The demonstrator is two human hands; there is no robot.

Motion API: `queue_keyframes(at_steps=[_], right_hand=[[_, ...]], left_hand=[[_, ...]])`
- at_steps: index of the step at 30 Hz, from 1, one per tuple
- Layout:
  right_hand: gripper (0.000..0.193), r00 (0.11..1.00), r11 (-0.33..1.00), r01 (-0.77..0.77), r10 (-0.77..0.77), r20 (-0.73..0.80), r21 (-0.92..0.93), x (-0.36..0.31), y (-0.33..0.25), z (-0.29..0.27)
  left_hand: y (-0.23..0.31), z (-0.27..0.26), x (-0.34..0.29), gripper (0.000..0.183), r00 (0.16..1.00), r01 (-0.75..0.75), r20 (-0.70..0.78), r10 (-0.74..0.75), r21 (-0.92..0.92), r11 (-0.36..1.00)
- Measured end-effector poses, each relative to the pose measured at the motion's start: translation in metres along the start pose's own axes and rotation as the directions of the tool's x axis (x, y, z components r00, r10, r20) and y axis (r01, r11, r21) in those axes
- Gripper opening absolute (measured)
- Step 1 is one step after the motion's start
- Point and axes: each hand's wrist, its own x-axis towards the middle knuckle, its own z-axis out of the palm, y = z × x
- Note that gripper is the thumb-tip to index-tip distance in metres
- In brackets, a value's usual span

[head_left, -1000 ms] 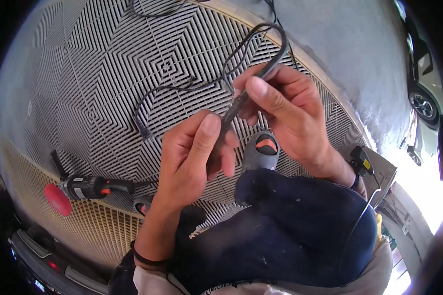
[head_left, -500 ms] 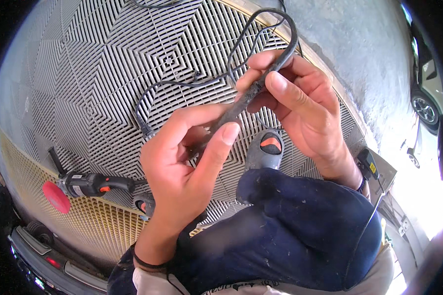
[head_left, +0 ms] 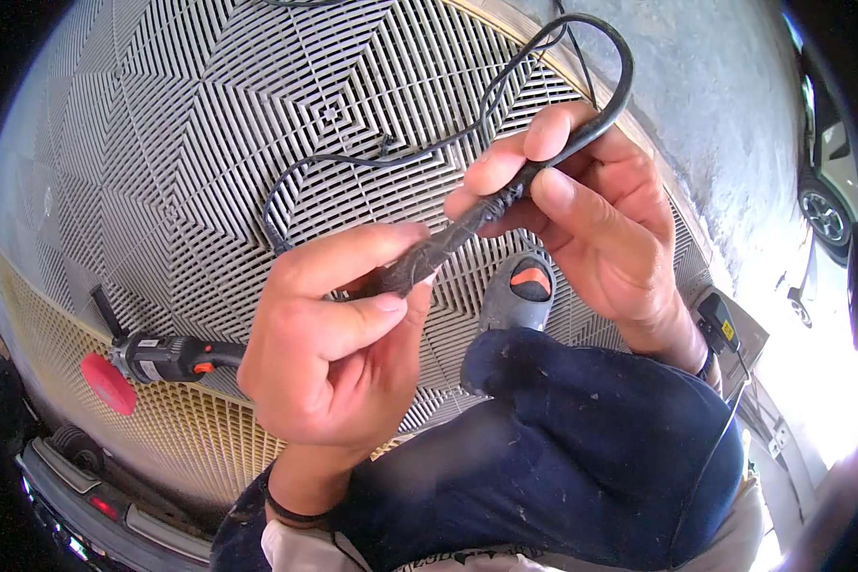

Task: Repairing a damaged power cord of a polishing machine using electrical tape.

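Note:
A black power cable (head_left: pixel 627 71) runs between my two hands, with a thicker, dull section (head_left: pixel 439 250) that looks wrapped in black tape. My left hand (head_left: pixel 338 334) pinches the lower end of this thick section between thumb and fingers. Up and to the right, my right hand (head_left: pixel 601 214) grips the cable where the wrapping narrows and looks crumpled. From there the cable loops upward past my right fingers. A thinner stretch of black cord (head_left: pixel 353 162) snakes across the floor tiles behind my hands. What my left palm side covers cannot be seen.
A black polisher (head_left: pixel 167 359) with orange switch parts and a red pad (head_left: pixel 108 384) lies at the left. Slatted grey floor tiles (head_left: pixel 248 124) meet bare concrete (head_left: pixel 705 86) at the right. My grey clog (head_left: pixel 520 300) shows below my hands. Cars stand at both edges.
My left hand has turned and shifted slightly left, its thumb now lower on the wrapped section, baring more of it. My right hand has moved slightly right, and the cable loop has swung right.

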Motion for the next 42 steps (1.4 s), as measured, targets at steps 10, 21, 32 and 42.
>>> queue_keyframes(at_steps=[10, 21, 32, 42], right_hand=[[0.019, 1.0, 0.997, 0.019, -0.019, 0.01, 0.078, 0.003, 0.009, -0.005], [0.033, 0.974, 0.976, -0.213, 0.208, -0.09, -0.041, 0.005, 0.004, 0.005], [0.032, 0.995, 0.999, -0.043, 0.044, -0.087, 0.017, -0.001, 0.011, 0.001], [0.033, 0.998, 0.999, 0.036, -0.034, -0.052, 0.031, -0.004, 0.011, -0.002]], left_hand=[[0.006, -0.002, 0.009, 0.034, 0.919, 0.373, 0.052, -0.39, -0.429, 0.823], [0.0, -0.004, 0.002, 0.047, 0.992, -0.062, 0.111, 0.055, 0.058, 0.996], [0.014, -0.01, 0.011, 0.036, 0.874, 0.473, 0.258, -0.412, -0.252, 0.844], [0.022, -0.005, 0.013, 0.021, 0.895, 0.425, 0.205, -0.395, -0.13, 0.896]])
